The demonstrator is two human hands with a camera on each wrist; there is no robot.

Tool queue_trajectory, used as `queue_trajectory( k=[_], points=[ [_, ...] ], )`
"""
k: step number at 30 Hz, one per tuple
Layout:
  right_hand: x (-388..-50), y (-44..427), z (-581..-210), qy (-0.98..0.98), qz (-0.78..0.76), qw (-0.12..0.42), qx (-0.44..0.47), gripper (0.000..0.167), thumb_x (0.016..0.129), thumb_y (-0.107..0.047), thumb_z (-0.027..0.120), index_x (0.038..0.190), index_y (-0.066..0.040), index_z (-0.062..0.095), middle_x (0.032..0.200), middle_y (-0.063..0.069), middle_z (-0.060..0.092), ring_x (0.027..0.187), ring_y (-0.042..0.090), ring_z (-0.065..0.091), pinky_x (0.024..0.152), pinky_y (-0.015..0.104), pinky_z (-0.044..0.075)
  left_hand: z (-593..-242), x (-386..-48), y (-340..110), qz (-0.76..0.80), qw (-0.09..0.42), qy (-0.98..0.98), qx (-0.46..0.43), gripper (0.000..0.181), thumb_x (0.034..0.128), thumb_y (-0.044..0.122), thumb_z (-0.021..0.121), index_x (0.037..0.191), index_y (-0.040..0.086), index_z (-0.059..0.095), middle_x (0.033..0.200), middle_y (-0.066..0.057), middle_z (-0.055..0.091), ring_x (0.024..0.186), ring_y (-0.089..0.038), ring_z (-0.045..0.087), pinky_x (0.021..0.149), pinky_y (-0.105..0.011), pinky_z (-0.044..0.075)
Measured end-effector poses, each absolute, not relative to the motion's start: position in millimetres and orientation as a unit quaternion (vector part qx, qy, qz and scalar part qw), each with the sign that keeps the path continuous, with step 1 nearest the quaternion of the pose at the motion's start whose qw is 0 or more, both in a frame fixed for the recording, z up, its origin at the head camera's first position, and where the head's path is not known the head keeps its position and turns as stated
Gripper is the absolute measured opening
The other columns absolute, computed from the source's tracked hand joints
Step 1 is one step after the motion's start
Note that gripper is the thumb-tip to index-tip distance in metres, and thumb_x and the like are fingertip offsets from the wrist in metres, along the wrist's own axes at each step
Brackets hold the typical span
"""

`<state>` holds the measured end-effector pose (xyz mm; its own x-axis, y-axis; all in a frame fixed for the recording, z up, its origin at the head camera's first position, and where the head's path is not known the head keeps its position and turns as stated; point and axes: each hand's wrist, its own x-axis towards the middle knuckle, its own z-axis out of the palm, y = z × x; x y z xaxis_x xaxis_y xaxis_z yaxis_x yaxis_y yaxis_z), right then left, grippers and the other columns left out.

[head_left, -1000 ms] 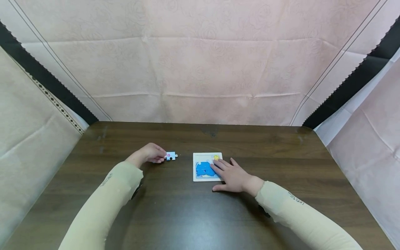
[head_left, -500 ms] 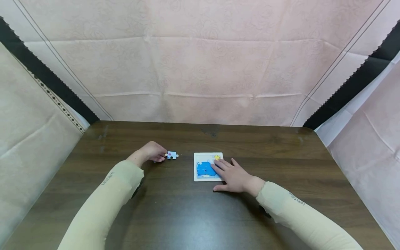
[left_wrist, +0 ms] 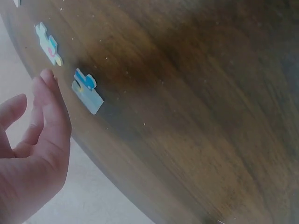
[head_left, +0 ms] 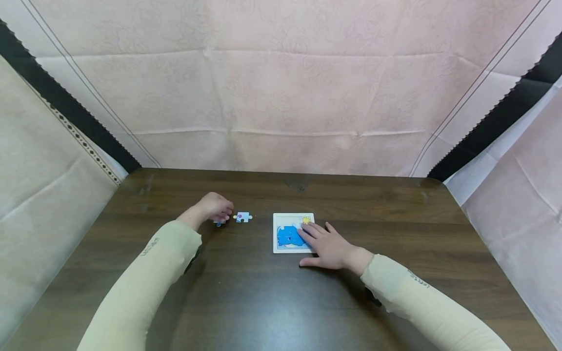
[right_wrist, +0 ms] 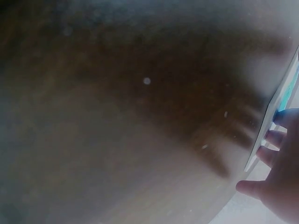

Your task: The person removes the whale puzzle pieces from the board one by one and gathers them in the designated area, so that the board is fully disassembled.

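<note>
Two light-blue puzzle pieces lie on the table at the left. My left hand (head_left: 214, 206) is over the nearer piece (head_left: 219, 223), partly covering it in the head view; the other piece (head_left: 243, 217) lies just right of the fingertips. In the left wrist view the hand (left_wrist: 44, 135) holds nothing, its fingers apart and loosely bent beside both pieces. My right hand (head_left: 330, 249) rests with spread fingers on the right side of a white-framed puzzle board (head_left: 287, 236) showing a blue whale and a sun. The right wrist view shows those fingers at the board's edge.
The brown wooden table (head_left: 263, 292) reaches back to a pale pink cloth (head_left: 290, 97) hanging behind it. More pale cloth hangs at both sides, along black strips.
My left hand has let go of the light-blue piece and drawn back slightly left, uncovering part of a second piece. The right hand stays on the board.
</note>
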<state>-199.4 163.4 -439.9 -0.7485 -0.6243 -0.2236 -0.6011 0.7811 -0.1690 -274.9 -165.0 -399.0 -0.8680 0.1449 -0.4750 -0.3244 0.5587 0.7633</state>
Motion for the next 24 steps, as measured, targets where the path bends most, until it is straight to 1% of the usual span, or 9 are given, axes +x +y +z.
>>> queue_trajectory(
  k=[5, 9, 12, 18, 24],
  points=[
    [-202, 163, -439, 0.935, -0.073, 0.143, -0.315, 0.080, 0.085, -0.063, 0.049, 0.148, -0.017, 0.029, 0.154, 0.008, 0.026, 0.142, 0.029, 0.022, 0.112, 0.060, 0.018, -399, -278, -161, 0.482, 0.259, 0.837, -0.017, 0.041, 0.0983, 0.017, 0.043, 0.127, -0.012, 0.048, 0.123, -0.028, 0.056, 0.089, -0.017, 0.064, 0.080, -0.027, 0.055],
    [-203, 163, -436, 0.935, -0.099, 0.146, -0.309, 0.079, 0.086, -0.061, 0.049, 0.147, -0.015, 0.031, 0.153, 0.009, 0.028, 0.142, 0.029, 0.024, 0.113, 0.059, 0.018, -400, -280, -148, 0.509, 0.275, 0.816, 0.004, 0.043, 0.0995, 0.018, 0.040, 0.131, -0.011, 0.045, 0.127, -0.028, 0.053, 0.100, -0.023, 0.062, 0.086, -0.029, 0.054],
    [-201, 166, -435, 0.935, -0.101, 0.145, -0.306, 0.079, 0.086, -0.061, 0.049, 0.147, -0.014, 0.030, 0.154, 0.009, 0.025, 0.142, 0.029, 0.022, 0.113, 0.060, 0.016, -400, -281, -133, 0.521, 0.283, 0.805, 0.013, 0.043, 0.0994, 0.019, 0.041, 0.131, -0.010, 0.045, 0.128, -0.028, 0.052, 0.107, -0.028, 0.060, 0.089, -0.030, 0.053],
    [-194, 173, -436, 0.937, -0.089, 0.139, -0.307, 0.081, 0.087, -0.061, 0.050, 0.148, -0.014, 0.026, 0.156, 0.008, 0.020, 0.145, 0.027, 0.016, 0.113, 0.061, 0.013, -399, -281, -102, 0.517, 0.294, 0.803, 0.028, 0.041, 0.0994, 0.021, 0.042, 0.130, -0.006, 0.049, 0.126, -0.024, 0.055, 0.112, -0.031, 0.058, 0.088, -0.030, 0.053],
    [-186, 176, -438, 0.938, -0.069, 0.140, -0.310, 0.083, 0.086, -0.065, 0.047, 0.150, -0.017, 0.022, 0.158, 0.006, 0.015, 0.146, 0.025, 0.012, 0.114, 0.060, 0.012, -403, -281, -75, 0.513, 0.305, 0.801, 0.040, 0.039, 0.0983, 0.022, 0.046, 0.127, -0.004, 0.053, 0.121, -0.022, 0.059, 0.108, -0.029, 0.061, 0.089, -0.031, 0.053]
  ],
)
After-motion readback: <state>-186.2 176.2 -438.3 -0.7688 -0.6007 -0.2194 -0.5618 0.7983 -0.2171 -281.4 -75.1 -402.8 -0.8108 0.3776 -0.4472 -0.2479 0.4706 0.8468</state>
